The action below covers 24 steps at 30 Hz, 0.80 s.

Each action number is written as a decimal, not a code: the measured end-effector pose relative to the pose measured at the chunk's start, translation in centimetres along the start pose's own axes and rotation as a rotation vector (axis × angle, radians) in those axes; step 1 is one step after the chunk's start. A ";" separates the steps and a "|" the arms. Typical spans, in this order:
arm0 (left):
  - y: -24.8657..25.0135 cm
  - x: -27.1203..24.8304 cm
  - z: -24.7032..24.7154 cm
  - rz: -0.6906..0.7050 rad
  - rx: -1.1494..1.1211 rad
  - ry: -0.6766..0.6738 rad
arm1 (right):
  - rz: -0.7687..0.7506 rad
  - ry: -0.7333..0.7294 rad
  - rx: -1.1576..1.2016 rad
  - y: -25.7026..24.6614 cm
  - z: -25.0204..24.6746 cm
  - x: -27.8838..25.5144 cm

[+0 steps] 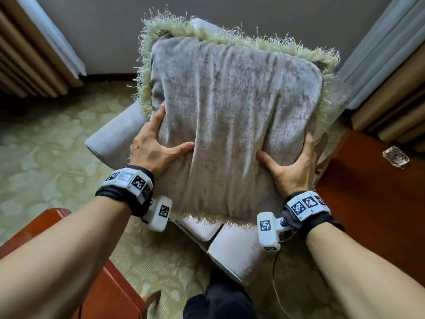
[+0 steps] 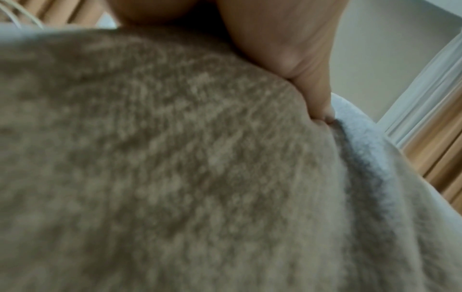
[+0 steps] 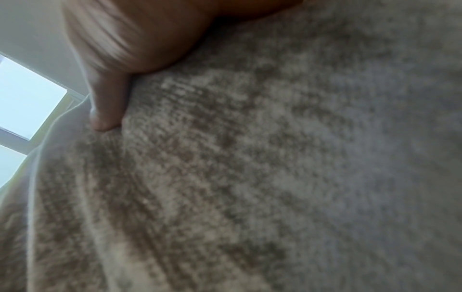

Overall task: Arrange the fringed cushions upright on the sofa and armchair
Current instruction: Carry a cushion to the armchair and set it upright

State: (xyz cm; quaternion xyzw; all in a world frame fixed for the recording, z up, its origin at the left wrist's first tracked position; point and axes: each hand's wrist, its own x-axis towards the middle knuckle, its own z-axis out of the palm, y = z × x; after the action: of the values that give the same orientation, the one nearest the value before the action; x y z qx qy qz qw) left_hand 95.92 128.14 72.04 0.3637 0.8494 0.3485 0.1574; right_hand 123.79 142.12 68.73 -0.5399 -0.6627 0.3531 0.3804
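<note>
Pale green patterned carpet [image 1: 57, 139] and beige curtains fill the edges of the head view, with reddish wooden furniture [image 1: 372, 194] at the lower corners. At centre frame the left hand [image 1: 151, 148] clasps the lower left edge of the grey chenille cushion with pale green fringe [image 1: 232, 116], thumb laid across its front face and fingers running up its side. The right hand [image 1: 289, 164] mirrors this on the lower right edge, thumb on the face, fingers wrapped round the side. Both wrist views show only blurred chenille with a thumb pressed into it. The cushion stands nearly upright, top edge leaning toward the upper frame, its lower fringe just above the seat of the light grey upholstered armchair [image 1: 110, 139] that shows behind and below it. Both hands sit equally near, so the coming move likely turns on lowering the cushion's bottom edge onto the seat and tipping its top against the backrest.
</note>
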 end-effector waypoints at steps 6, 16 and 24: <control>-1.9 8.3 0.8 0.029 -0.023 -0.063 | 0.048 0.069 0.058 1.3 6.1 4.2; -6.4 24.3 6.2 0.108 -0.012 -0.147 | 0.150 0.148 0.014 4.8 17.2 11.9; -12.2 31.2 11.6 0.117 -0.038 -0.281 | 0.255 0.259 -0.088 9.0 23.6 12.3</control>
State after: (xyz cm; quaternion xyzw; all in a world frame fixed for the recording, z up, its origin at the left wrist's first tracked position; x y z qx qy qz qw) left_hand 74.31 150.37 54.80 0.4546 0.7896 0.3188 0.2611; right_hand 105.33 154.40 51.49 -0.6766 -0.5490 0.2968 0.3909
